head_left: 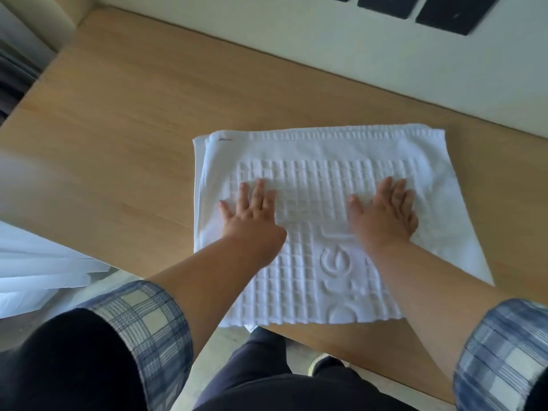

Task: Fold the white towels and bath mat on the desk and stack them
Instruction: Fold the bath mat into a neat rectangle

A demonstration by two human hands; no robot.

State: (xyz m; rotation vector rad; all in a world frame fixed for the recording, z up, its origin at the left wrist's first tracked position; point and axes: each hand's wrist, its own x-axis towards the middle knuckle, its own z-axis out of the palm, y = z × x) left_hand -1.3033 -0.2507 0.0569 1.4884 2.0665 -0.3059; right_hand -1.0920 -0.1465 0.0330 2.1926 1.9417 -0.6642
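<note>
A: Both palms are down flat. The left hand (pixel 250 209) has its fingers spread and grips nothing; the right hand (pixel 385 210) is the same, open and pressing.

B: Pressing on what?

A: The white waffle-textured bath mat with raised lettering (pixel 314 232), folded into a rough square. It lies on the light wooden desk (pixel 124 137), the left hand near the mat's left border, the right toward its right side.

B: So what might go wrong?

A: The mat's near edge overhangs the desk's front edge. If the palms push toward the body, I'd judge the whole fold could slide off. The layers also peek out unevenly at the mat's far left corner, so smoothing may skew them further.

B: Other towels?

A: Only some blurred white fabric (pixel 44 262) well left of the mat, below the desk edge; I can't tell what it is.
</note>
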